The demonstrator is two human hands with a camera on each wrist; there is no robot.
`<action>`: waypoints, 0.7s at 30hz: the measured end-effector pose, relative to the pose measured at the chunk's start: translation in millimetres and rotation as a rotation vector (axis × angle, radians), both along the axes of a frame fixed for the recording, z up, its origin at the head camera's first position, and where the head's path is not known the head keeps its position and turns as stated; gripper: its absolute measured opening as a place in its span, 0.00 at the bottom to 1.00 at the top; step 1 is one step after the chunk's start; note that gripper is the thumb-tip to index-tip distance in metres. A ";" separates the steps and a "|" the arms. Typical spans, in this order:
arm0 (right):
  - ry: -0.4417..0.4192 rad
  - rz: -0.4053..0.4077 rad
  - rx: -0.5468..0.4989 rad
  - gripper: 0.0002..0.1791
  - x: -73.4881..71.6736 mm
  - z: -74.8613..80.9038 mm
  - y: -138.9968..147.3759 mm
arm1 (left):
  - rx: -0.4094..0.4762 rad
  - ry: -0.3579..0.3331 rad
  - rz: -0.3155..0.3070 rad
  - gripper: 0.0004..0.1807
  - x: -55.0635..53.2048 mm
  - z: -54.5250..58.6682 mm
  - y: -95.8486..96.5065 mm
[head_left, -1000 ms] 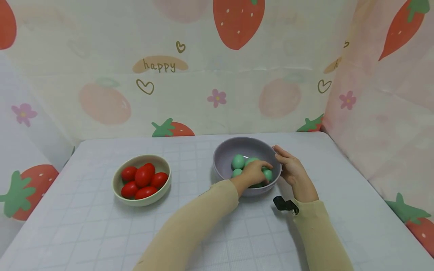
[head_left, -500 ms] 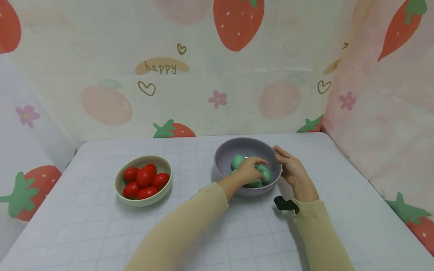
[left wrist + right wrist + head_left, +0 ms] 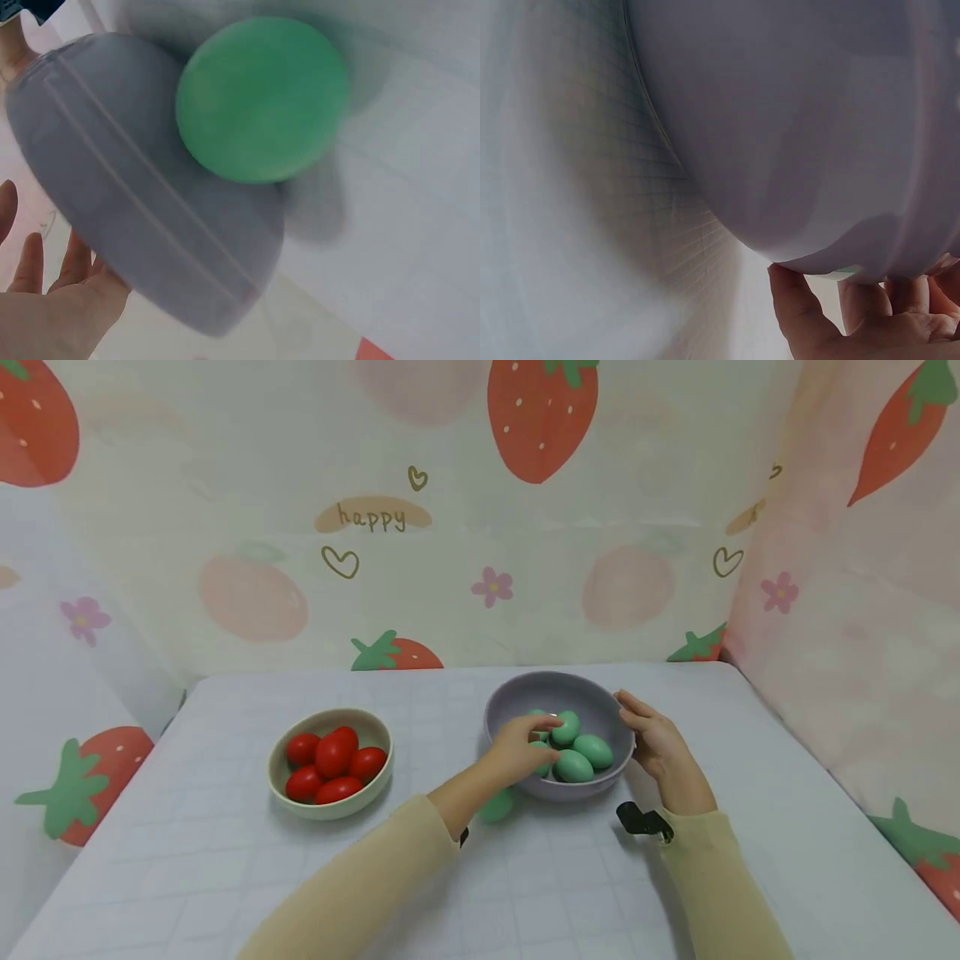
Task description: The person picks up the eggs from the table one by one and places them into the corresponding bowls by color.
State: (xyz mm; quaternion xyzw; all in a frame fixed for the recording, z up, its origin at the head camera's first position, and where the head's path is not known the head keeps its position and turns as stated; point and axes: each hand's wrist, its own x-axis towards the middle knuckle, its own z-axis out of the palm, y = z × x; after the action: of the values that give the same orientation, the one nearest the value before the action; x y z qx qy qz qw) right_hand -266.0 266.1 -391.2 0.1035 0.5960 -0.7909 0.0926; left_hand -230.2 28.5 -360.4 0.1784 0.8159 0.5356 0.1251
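Observation:
My left hand [image 3: 517,747] hovers over the left side of a purple-grey bowl [image 3: 504,697], fingers apart and holding nothing. Several green eggs [image 3: 593,751] lie inside the bowl, some partly covered by that hand. In the left wrist view, the fingers [image 3: 73,262] spread beside the bowl's wall. One more green egg [image 3: 497,807] is outside the bowl, by its front left side; the left wrist view shows this egg [image 3: 262,100] large and close. My right hand [image 3: 667,756] touches the bowl's right side, its fingertips [image 3: 786,281] resting against the outer wall.
A cream bowl [image 3: 279,793] with several red eggs [image 3: 336,752] stands on the left of the white gridded table [image 3: 187,860]. A printed cloth backdrop [image 3: 420,560] rises along the table's back and sides. Black wrist devices [image 3: 637,818] show at both cuffs.
My left hand has drawn back leftward, uncovering eggs inside the purple-grey bowl. A green egg now shows outside it, where the sleeve was before. The right hand keeps its place at the bowl.

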 end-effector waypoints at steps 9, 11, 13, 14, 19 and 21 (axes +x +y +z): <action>0.012 0.013 -0.004 0.31 3.1 0.5 1.5 | 0.015 0.090 0.071 0.21 17.4 2.3 -28.9; 0.012 0.013 -0.004 0.31 3.2 0.8 1.9 | 0.022 0.112 0.080 0.21 19.4 2.6 -33.7; 0.013 0.013 -0.009 0.31 3.3 1.1 2.0 | 0.026 0.133 0.094 0.21 20.8 2.6 -38.3; 0.017 0.017 -0.010 0.31 3.4 1.1 2.1 | 0.032 0.140 0.104 0.20 21.5 2.5 -40.6; 0.024 0.025 -0.017 0.32 3.0 0.5 1.4 | 0.069 0.136 0.137 0.19 24.7 -1.3 -52.5; 0.024 0.025 -0.015 0.32 2.4 0.0 1.0 | 0.064 0.136 0.140 0.19 25.7 -4.1 -56.4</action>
State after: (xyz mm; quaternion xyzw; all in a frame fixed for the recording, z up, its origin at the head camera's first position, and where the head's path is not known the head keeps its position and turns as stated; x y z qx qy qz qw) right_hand -263.6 267.1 -391.2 0.0861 0.5922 -0.7954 0.0961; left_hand -204.5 -27.9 -364.5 0.1610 0.8154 0.5555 0.0260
